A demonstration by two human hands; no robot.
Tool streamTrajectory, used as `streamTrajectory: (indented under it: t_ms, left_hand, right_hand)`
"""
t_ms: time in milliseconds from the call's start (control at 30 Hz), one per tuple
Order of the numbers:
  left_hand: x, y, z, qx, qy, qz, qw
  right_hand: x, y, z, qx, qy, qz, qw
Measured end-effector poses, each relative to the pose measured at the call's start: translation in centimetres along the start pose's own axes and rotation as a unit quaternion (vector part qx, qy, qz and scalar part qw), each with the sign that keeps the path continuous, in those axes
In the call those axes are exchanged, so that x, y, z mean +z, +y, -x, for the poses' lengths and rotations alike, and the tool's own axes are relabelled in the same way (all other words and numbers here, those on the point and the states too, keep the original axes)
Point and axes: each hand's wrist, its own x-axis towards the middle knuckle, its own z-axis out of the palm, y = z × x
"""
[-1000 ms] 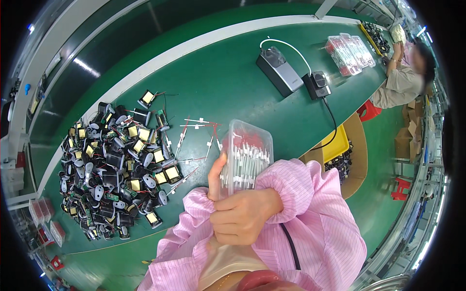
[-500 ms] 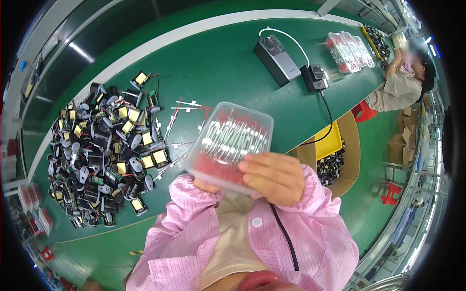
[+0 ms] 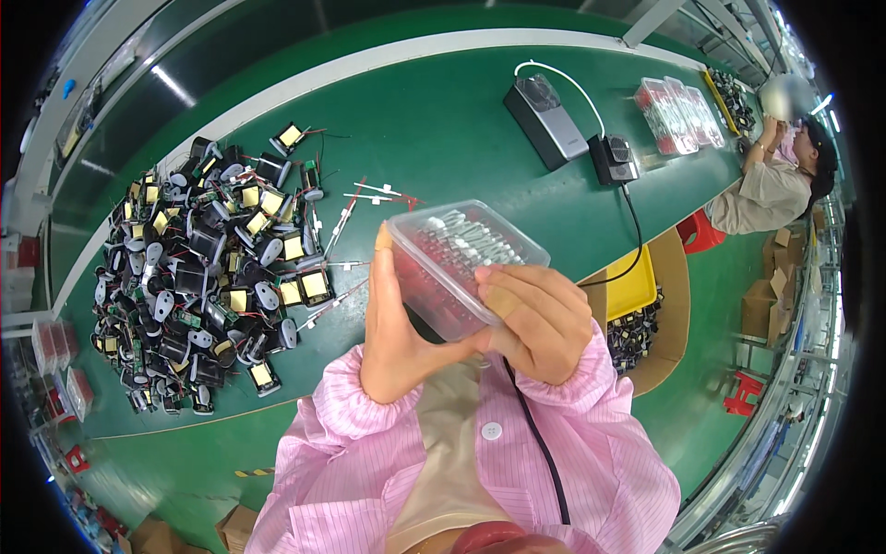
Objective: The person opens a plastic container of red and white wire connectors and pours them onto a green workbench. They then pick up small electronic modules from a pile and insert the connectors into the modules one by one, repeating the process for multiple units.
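1. The tilted clear plastic box [image 3: 443, 291] is held above the surface [image 3: 406, 129], near its edge, cradled by the left hand [image 3: 392, 342] and gripped by the right hand [image 3: 540, 323].
2. Red-and-white leads [image 3: 464, 237] could be spilled by a steeper tilt; whether a lid is fitted cannot be told.

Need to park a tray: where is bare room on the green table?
The table is barest beyond the held container, between the piled black devices and the grey block. A smaller patch lies right of the black adapter, in front of the clear boxes. Crowded: left, under devices and wires.
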Motion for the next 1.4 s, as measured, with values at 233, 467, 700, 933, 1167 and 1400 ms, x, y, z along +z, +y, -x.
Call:
streamTrajectory:
  t_ms: [233,467,700,933,1167,1400]
  left_hand:
    - [0.5,0.3,0.6,0.023,0.008,-0.03,0.999]
    - [0.5,-1.8,1.4,0.037,-0.007,0.01,0.999]
    - [-0.2,-2.1,1.1,0.002,-0.047,0.112,0.993]
    - [-2.1,-2.8,1.1,0.017,-0.109,0.15,0.982]
    - [-2.4,-4.9,2.7,-0.091,-0.281,0.249,0.922]
    - [-2.5,-4.8,1.6,-0.095,-0.298,0.237,0.92]
  right_hand:
    - [0.3,-0.7,0.2,-0.017,0.001,0.016,1.0]
    - [0.2,-1.2,0.7,0.0,0.003,0.008,1.0]
    - [0.1,-1.4,0.3,-0.017,-0.025,0.001,1.0]
    - [0.3,-0.8,-2.4,-0.277,-0.08,-0.052,0.956]
    - [2.0,-1.5,-5.0,-0.296,-0.198,-0.249,0.901]
    - [4.3,-2.7,-4.2,-0.27,-0.363,-0.253,0.855]
